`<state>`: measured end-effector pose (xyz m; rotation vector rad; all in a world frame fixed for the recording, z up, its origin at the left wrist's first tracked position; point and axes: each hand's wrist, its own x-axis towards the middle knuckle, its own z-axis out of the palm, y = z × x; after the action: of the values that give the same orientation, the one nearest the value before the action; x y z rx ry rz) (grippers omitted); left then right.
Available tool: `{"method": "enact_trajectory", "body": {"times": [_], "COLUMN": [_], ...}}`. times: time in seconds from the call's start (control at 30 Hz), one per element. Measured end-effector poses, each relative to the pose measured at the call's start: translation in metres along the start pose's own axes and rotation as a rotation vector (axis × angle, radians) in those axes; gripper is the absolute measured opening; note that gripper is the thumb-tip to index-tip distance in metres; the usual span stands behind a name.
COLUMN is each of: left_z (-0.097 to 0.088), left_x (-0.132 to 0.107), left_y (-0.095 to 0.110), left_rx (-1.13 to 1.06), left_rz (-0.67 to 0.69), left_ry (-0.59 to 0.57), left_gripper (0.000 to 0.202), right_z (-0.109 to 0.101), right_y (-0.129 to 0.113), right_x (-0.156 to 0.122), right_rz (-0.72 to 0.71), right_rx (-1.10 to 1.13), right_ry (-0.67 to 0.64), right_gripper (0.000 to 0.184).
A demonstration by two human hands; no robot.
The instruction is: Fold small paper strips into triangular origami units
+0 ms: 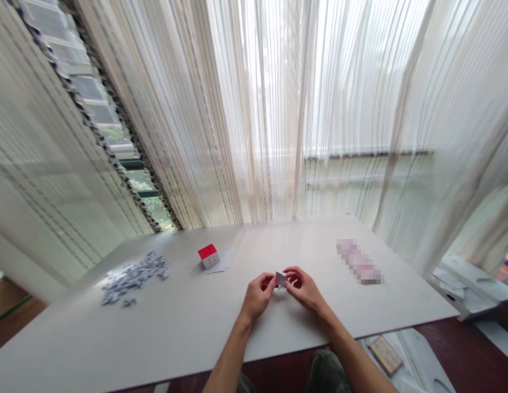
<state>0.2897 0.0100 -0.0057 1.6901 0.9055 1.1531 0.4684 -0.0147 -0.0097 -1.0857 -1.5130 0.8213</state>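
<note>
Between my two hands, just above the white table, is a small piece of pale grey paper [281,279]. My left hand [259,295] pinches its left edge between thumb and fingers. On the other side, my right hand [303,288] has its thumb and fingertips closed at the right edge of the paper. Whether the piece is folded is too small to tell. Left of my hands stands a small box [208,256] with a red top and dark dots on its white side. It rests partly over some white paper sheets [219,263].
A heap of small grey-white folded paper pieces [135,275] spreads over the left of the white table [184,333]. A blurred-out pinkish item [359,262] lies at right. Sheer curtains [262,109] hang behind. An open drawer [413,360] holding a wooden box [385,355] sits below the front edge.
</note>
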Motion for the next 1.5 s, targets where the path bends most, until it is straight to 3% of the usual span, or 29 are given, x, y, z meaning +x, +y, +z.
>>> {"method": "enact_trajectory", "body": {"times": [0.37,0.93,1.27,1.5], "left_z": [-0.0013,0.0002,-0.0009,0.0001], "left_x": [-0.0008,-0.0013,-0.0009,0.0007], "left_y": [-0.0003,-0.0018,-0.0042,-0.0071], "left_rx": [0.026,-0.027,-0.007,-0.021], "left_rz": [0.010,-0.081,-0.047,-0.017], "left_ry": [0.006,-0.080,-0.034,0.032], "left_gripper": [0.028,0.043,0.037,0.026], "right_z": [0.0055,0.0059,0.0057,0.0014], "right_y": [-0.0019,0.0020,0.0065,0.0042], "right_x": [-0.0017,-0.0032,-0.0021,-0.0013], "right_rz": [-0.102,-0.071,-0.013,-0.046], "right_rx": [-0.071,-0.095,-0.051,-0.041], "right_ry": [-0.005,0.074,0.132,0.149], "right_gripper": [0.010,0.022,0.030,0.023]}}
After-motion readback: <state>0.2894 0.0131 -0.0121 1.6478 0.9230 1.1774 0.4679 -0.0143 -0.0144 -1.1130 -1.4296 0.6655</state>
